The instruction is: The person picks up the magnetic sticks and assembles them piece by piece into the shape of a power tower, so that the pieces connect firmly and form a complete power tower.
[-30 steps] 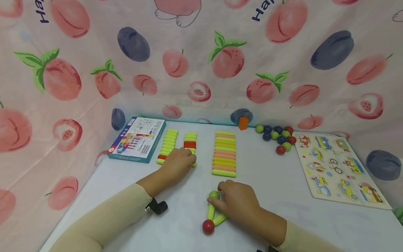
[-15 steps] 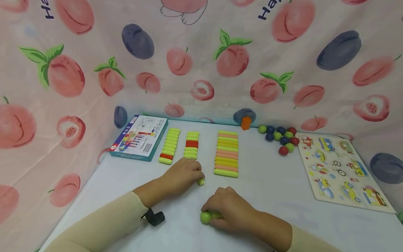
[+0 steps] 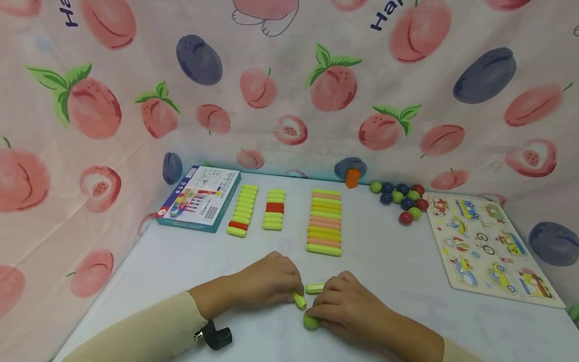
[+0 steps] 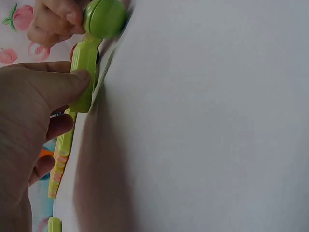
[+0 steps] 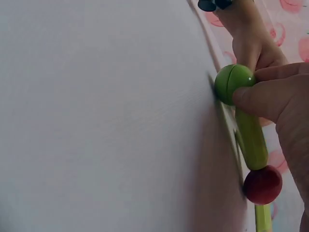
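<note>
My left hand (image 3: 269, 279) pinches a yellow-green stick (image 3: 299, 300) between thumb and fingers, its end pointing at a green ball (image 3: 311, 322). In the left wrist view this stick (image 4: 83, 92) stands close to the ball (image 4: 107, 19). My right hand (image 3: 357, 306) grips the green ball with thumb and fingers. The right wrist view shows a stick (image 5: 252, 142) running from the ball to a red ball (image 5: 263, 185), and another stick (image 5: 263, 217) beyond it. In the head view the red ball is hidden by my right hand, while a stick (image 3: 314, 288) pokes out past its fingers.
Two rows of yellow-green and red sticks (image 3: 244, 208) (image 3: 274, 210) lie beside a box (image 3: 199, 198) at left. A striped row of sticks (image 3: 324, 221) lies centrally. Coloured balls (image 3: 406, 203), an orange block (image 3: 352, 178) and a picture puzzle board (image 3: 490, 246) are at the back and right.
My left hand has taken a stick from the near end of the second row and brought it to the green ball. My right hand has turned the ball-and-stick piece, now gripping its green ball.
</note>
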`<state>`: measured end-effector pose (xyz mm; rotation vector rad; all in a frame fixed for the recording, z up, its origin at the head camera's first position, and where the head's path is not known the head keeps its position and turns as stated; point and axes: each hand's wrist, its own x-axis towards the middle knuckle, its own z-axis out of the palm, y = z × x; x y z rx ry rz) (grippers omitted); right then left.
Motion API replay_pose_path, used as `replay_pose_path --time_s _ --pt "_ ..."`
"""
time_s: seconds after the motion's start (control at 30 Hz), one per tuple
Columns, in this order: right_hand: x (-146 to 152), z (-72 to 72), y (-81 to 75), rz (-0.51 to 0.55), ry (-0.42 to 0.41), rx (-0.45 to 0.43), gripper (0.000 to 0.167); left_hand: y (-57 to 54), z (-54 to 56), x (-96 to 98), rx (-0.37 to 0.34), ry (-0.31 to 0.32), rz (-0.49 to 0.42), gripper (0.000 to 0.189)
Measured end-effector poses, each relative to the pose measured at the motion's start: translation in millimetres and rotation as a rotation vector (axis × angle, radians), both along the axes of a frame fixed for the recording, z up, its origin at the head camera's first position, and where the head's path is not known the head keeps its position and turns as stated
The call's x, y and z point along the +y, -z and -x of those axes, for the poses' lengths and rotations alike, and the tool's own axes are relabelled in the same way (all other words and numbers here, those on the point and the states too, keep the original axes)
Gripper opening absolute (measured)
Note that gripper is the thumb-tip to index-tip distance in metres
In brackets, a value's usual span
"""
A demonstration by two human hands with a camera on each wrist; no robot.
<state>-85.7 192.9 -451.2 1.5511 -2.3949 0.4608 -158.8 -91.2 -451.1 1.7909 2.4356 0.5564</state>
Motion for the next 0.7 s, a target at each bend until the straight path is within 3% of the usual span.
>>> replay_pose_path --time_s 0.17,0.33,0.4,0.47,0.57,0.63,0.7 --pt "3.6 1.1 7.5 0.104 -0.042 0.063 0.037 6.8 -7.3 3.0 0.035 0.016 -0.03 0.015" --pt "8.4 -0.8 8.6 0.1 -0.007 0.011 0.033 10.9 -9.8 2.7 0.055 0.008 -0.05 0.015" --pt "13.4 -1.2 5.5 0.088 0.095 -0.034 0.029 10.6 -12.0 2.7 0.066 -0.006 -0.055 0.015" --pt "20.0 -0.3 1.3 0.06 0.249 -0.097 0.027 9.1 -16.4 3.6 0.087 -0.027 -0.06 0.016" --pt "29.0 3.0 -4.6 0.032 0.448 -0.251 0.03 5.4 -27.5 7.6 0.133 -0.045 -0.081 0.023" --pt "32.2 5.7 -5.6 0.033 0.486 -0.364 0.033 3.4 -36.4 12.5 0.165 -0.047 -0.086 0.032" --pt "32.9 7.7 -4.5 0.059 0.468 -0.442 0.031 1.8 -44.0 17.6 0.193 -0.048 -0.079 0.038"
